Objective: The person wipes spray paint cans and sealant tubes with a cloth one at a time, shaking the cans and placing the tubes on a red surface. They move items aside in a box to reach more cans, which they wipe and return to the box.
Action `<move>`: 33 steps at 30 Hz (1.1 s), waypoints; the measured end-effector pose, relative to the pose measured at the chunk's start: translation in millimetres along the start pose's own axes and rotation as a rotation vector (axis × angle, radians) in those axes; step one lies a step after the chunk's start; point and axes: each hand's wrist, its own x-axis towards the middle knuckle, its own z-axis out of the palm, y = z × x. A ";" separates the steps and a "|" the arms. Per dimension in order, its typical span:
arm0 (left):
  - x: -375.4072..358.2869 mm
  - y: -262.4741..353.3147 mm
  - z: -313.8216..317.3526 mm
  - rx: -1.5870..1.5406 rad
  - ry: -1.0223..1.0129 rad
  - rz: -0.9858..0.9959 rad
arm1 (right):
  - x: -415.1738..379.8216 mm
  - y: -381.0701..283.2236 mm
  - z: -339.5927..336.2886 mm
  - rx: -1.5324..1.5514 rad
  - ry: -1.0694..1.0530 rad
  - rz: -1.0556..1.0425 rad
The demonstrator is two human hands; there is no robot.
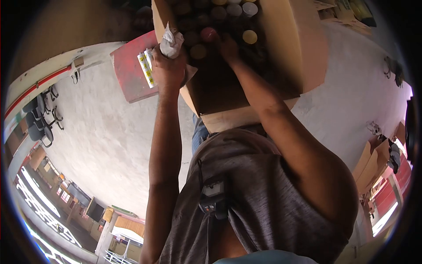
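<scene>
A deep cardboard box (pixel 246 115) stands open in front of my body, with several round-topped containers in its dark inside. My right hand (pixel 227 47) reaches down into it, fingers closed at a red-capped container (pixel 209 34). Beside it are a pale-capped container (pixel 198 51) and a yellowish-capped one (pixel 249 37). At the box's left edge, my left hand (pixel 169 70) is closed round a crumpled white cloth (pixel 171 43). Right by that hand, white tubes with yellow labels (pixel 147 69) lie on a red surface (pixel 129 70).
Box flaps spread out to the right (pixel 314 57). Pale concrete floor (pixel 110 132) surrounds the box. Black office chairs (pixel 38 121) stand far left. More cardboard boxes (pixel 371 169) are at the right, and others at the top right. A small device (pixel 213 198) hangs on my chest.
</scene>
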 end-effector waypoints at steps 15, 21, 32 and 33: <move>8.6 3.8 -2.5 0.001 -0.066 -0.040 | -12.6 45.9 -108.3 -0.682 -0.471 0.062; 6.7 -0.5 9.6 0.043 0.063 -0.007 | 3.9 -3.7 -135.4 -0.793 -0.089 -0.069; 2.3 7.7 10.4 0.067 0.089 -0.062 | 61.1 -0.1 -82.8 -0.779 -0.243 -0.244; 2.5 4.4 12.3 0.022 0.110 -0.020 | 54.8 -3.3 -88.8 -0.676 -0.150 -0.316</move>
